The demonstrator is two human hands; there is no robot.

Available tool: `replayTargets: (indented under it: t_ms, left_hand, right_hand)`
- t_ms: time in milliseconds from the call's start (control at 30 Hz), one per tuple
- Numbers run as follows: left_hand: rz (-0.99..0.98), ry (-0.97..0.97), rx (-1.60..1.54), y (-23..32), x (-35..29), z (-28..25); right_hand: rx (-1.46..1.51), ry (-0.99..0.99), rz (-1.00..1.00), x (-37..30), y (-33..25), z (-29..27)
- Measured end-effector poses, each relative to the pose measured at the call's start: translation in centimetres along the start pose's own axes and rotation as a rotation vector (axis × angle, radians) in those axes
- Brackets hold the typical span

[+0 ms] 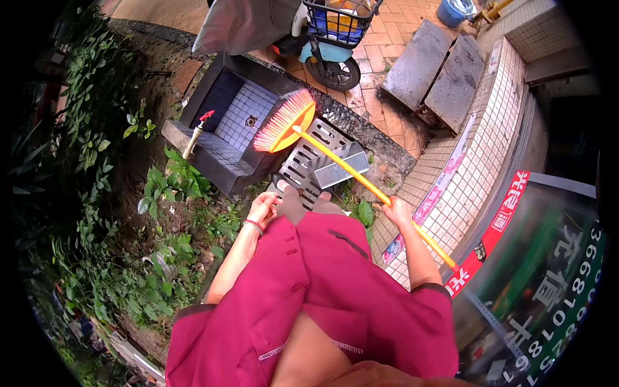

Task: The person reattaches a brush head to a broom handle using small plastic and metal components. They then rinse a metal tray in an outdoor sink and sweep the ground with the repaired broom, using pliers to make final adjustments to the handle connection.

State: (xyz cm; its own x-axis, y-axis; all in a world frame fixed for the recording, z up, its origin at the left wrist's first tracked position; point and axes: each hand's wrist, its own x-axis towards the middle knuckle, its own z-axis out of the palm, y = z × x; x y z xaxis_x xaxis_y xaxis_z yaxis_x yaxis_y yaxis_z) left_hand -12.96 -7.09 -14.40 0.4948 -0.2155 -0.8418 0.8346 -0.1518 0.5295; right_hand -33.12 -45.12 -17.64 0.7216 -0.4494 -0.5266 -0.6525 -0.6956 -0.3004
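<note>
My right hand (398, 211) is wrapped round the yellow handle of a broom (362, 181). The handle slants up and left to an orange broom head (298, 122) with pinkish bristles, which is held in front of me over a slotted drain grate (302, 160). Beside my thigh, my left hand (263, 209) has its fingers curled inward; whether anything is in them is hidden. Under the handle, a grey metal box-like piece (336, 175) rests at the grate's right side.
Left of the grate stands a dark-edged tiled basin (248, 106) with a red-handled tap (195, 133). Plants (174, 180) grow along the left. Ahead is a light-blue scooter (332, 64) with a basket. Metal covers (419, 61) and a tiled wall (480, 145) border the right.
</note>
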Motion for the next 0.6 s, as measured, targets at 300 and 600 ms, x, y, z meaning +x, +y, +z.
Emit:
replayTargets:
  t_ms: [300, 600]
  left_hand:
    - [-0.131, -0.010, -0.010, -2.6, 1.1, 0.0]
    - [-0.120, -0.079, -0.105, -6.3, 1.8, -3.0]
  right_hand:
    - [-0.035, -0.058, -0.022, 5.9, 1.8, 1.5]
    - [-0.043, -0.101, 0.046, 12.7, 7.2, 7.8]
